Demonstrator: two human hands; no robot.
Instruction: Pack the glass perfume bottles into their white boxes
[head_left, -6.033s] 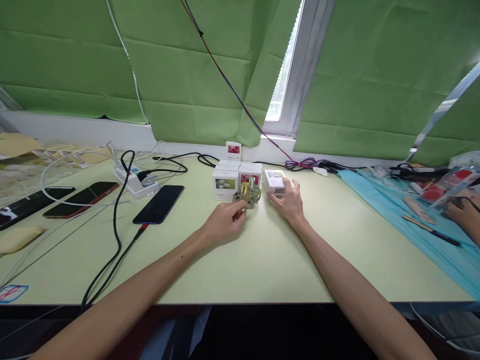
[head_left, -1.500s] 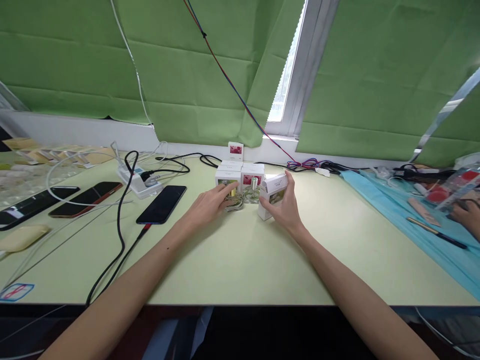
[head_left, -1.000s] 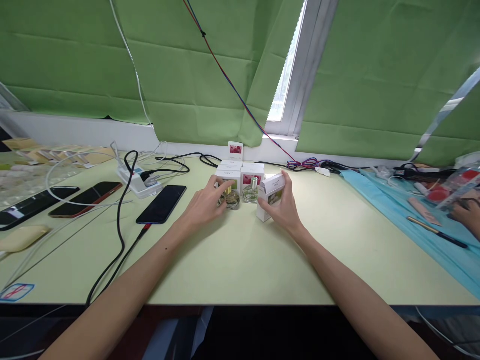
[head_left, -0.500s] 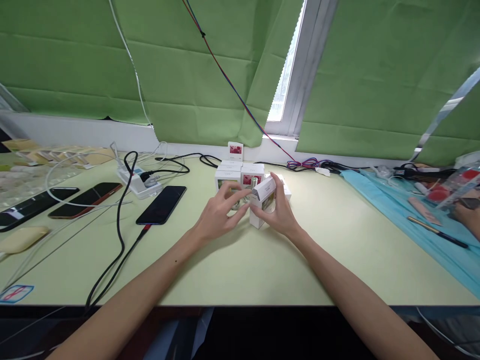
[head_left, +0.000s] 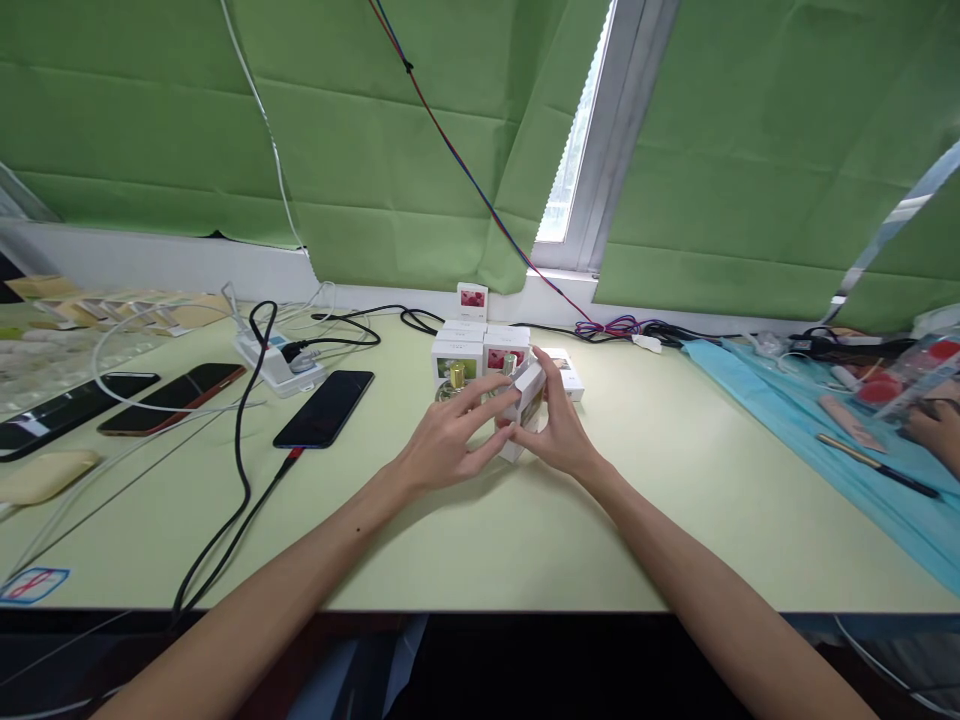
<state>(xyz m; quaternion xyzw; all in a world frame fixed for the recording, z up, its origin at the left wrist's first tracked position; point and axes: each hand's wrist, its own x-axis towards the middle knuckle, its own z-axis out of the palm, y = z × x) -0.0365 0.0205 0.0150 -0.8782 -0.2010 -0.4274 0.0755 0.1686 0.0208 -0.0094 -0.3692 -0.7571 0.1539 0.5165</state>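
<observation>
My right hand (head_left: 562,430) is wrapped round a small white carton (head_left: 529,382), which stands tilted on the table with a picture on its side. From the left, my left hand (head_left: 448,440) has its fingertips and thumb on the carton's upper end, fingers bent. What the fingertips grip there is partly hidden. Just behind my left fingers stand a glass bottle with a gold cap (head_left: 457,375) and another with a silvery cap (head_left: 510,363). White cartons (head_left: 459,350) with green or red pictures are grouped behind them. One more white carton (head_left: 570,376) lies to the right.
A black phone (head_left: 324,409) on a cable lies left, near a white power strip (head_left: 279,366). Further left are two more phones (head_left: 172,400) and a yellowish oval object (head_left: 49,477). At right, blue sheeting (head_left: 795,420) carries a pen (head_left: 877,465); another person's hand (head_left: 937,432) shows there.
My left hand has moved right and its fingers now touch the carton's upper end. The carton has turned and tilted a little in my right hand. The gold-capped bottle is now in plain sight.
</observation>
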